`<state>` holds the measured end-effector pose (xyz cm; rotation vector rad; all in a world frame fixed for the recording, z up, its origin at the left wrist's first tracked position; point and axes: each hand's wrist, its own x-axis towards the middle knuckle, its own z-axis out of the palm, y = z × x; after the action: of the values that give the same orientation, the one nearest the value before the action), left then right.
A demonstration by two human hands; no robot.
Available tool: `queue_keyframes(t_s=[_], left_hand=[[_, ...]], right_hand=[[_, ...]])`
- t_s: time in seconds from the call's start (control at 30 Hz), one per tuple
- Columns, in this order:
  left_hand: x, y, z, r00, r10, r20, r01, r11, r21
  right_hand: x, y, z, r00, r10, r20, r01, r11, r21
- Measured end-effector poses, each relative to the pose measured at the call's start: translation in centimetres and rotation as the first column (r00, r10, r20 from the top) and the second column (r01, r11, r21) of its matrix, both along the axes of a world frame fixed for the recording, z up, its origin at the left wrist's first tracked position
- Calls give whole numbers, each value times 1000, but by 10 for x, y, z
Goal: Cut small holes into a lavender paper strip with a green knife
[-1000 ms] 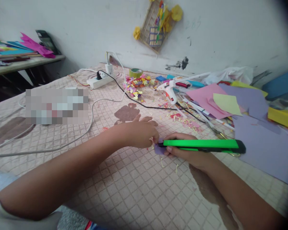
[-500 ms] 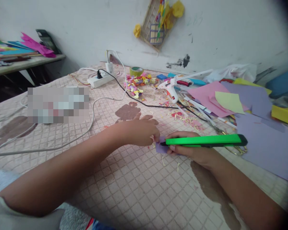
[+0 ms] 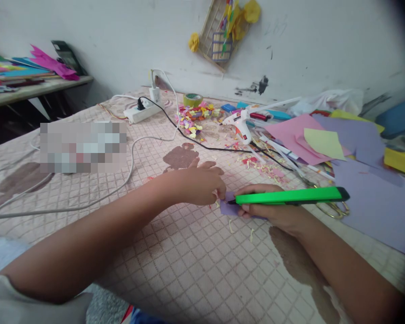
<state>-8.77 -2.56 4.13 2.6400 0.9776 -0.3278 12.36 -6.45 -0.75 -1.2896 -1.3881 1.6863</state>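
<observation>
My right hand (image 3: 270,204) is closed round a bright green cutter (image 3: 290,196), whose black tip rests on a small purple paper piece (image 3: 227,208) lying on the quilted cloth. My left hand (image 3: 200,183) bears down on the upper left of that paper with thumb and index finger, its other fingers spread apart. Thin pale scraps (image 3: 231,226) lie just below the paper. To the right, gold-handled scissors (image 3: 337,210) are partly hidden behind the cutter, beside a large purple sheet (image 3: 378,202).
A white glue gun (image 3: 239,124) stands behind my hands, with colourful paper bits (image 3: 192,119) and a tape roll (image 3: 192,100) near it. A black cable crosses to a white power strip (image 3: 143,112). Pink sheets (image 3: 297,135) lie at the right.
The green cutter has tilted slightly, its rear end a little higher. Both hands stay at the purple paper; the whole view has shifted very slightly.
</observation>
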Motion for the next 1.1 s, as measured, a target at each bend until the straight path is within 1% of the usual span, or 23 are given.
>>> queue_keyframes(t_s=[0.23, 0.33, 0.4, 0.47, 0.53, 0.6, 0.63, 0.67, 0.7, 0.73, 0.77, 0.8, 0.83, 0.87, 0.9, 0.97, 1.0, 1.03, 1.1], left_hand=[[0, -2, 2, 1000, -17, 0, 17, 1000, 17], [1, -2, -4, 996, -33, 81, 26, 996, 85], [2, -3, -10, 990, -15, 137, -8, 986, 166], [3, -4, -15, 988, 1, 152, -33, 977, 209], [4, -6, -18, 988, -14, 151, -18, 977, 214], [6, -8, -18, 987, -29, 161, -5, 978, 208], [8, -9, -17, 984, -28, 174, -8, 979, 202], [9, -10, -17, 981, -22, 195, -16, 981, 192], [10, -11, -16, 974, -18, 224, -23, 984, 178], [11, -11, -15, 966, -14, 257, -28, 987, 161], [12, -12, -14, 957, -13, 291, -29, 990, 140], [13, -12, -13, 946, -8, 325, -30, 993, 112], [14, -13, -11, 933, 6, 360, -33, 997, 70], [14, -13, -10, 918, 29, 396, -38, 999, 16], [15, -14, -9, 898, 58, 435, -44, 998, -43], [16, -15, -7, 840, 128, 527, -52, 986, -156], [16, -16, -7, 802, 163, 575, -52, 977, -205], [17, -16, -7, 760, 199, 619, -46, 966, -254], [18, -16, -8, 674, 286, 681, 3, 921, -390]], right_hand=[[2, 0, -2, 999, 23, -37, -22, 1000, 18], [4, -1, -3, 998, 7, -60, -6, 1000, 25], [5, -2, -4, 994, -37, -103, 41, 998, 40], [5, -3, -5, 984, -89, -155, 100, 993, 63], [5, -4, -7, 971, -142, -192, 163, 981, 101], [5, -5, -10, 956, -203, -214, 242, 954, 179], [6, -6, -10, 948, -237, -213, 286, 928, 239], [6, -7, -10, 942, -274, -192, 324, 890, 321], [7, -9, -10, 934, -325, -150, 358, 831, 425], [7, -11, -8, 917, -387, -93, 372, 751, 545], [8, -14, -6, 894, -447, -27, 349, 659, 667], [8, -17, -3, 864, -503, 34, 293, 557, 777], [7, -21, 1, 837, -541, 82, 221, 472, 853], [7, -26, 4, 825, -552, 121, 139, 406, 903], [6, -30, 7, 820, -554, 146, 83, 368, 926], [5, -39, 12, 791, -575, 211, 53, 408, 912], [6, -42, 13, 788, -576, 218, 25, 384, 923], [7, -44, 13, 792, -567, 227, 2, 374, 927], [11, -46, 11, 812, -522, 260, -47, 386, 921]])
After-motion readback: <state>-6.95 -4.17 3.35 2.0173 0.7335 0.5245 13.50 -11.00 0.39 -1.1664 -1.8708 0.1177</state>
